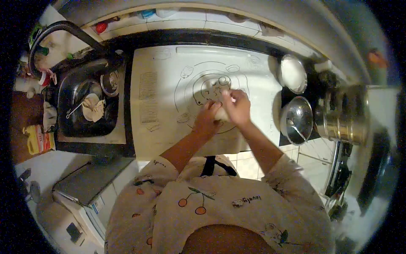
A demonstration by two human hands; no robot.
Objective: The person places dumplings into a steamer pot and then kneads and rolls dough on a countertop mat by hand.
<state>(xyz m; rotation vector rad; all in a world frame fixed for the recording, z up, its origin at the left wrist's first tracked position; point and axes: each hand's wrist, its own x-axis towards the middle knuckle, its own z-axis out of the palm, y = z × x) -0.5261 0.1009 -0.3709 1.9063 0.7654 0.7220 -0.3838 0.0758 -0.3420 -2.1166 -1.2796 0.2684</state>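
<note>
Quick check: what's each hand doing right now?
Left hand: fingers curled against the pale lump; whether it grips cannot be told.
Right hand: beside the lump, blurred; open or closed cannot be told.

Straight in, and black line drawings [186,72] are spotted across the broad, flat white mat [264,108] — and off-white is shown by the small, rounded lump [220,114]! The loose, pale cloth shirt [228,207] is dotted with orange-red cherries [200,210] and dark lettering [253,198], while black is shared by the curved tap [78,31] and round-cornered sink [111,122].
</note>
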